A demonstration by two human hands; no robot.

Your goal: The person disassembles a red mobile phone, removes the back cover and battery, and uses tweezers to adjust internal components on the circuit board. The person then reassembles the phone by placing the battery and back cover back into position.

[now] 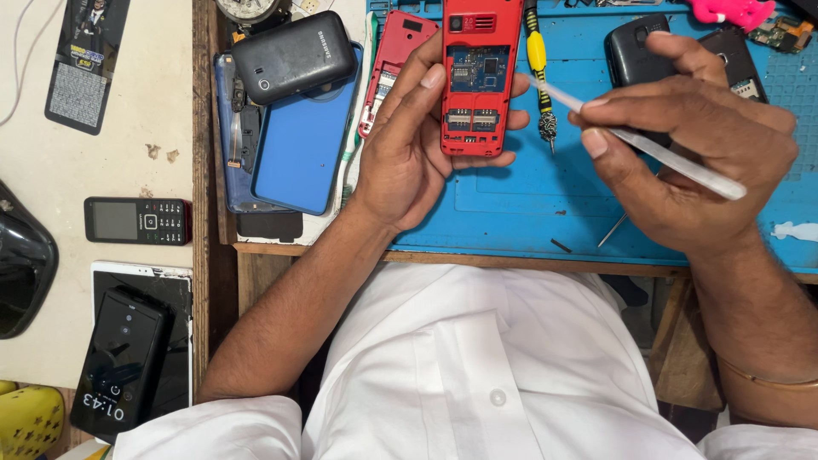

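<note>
My left hand point(407, 153) holds a red phone point(477, 81) upright over the blue work mat point(545, 196). Its back cover is off, so the circuit board and card slots show. My right hand point(690, 145) grips a thin white plastic tool point(648, 149) whose tip points at the phone's right edge. A red back cover point(390, 64) lies on the mat just left of my left hand.
A yellow-handled screwdriver point(538, 68) lies on the mat beside the phone. Dark phones point(635, 51) sit at the back right. A black phone point(294, 55) rests on a blue device point(298, 153) to the left. Further left lie a small keypad phone point(138, 221) and a black smartphone point(119, 358).
</note>
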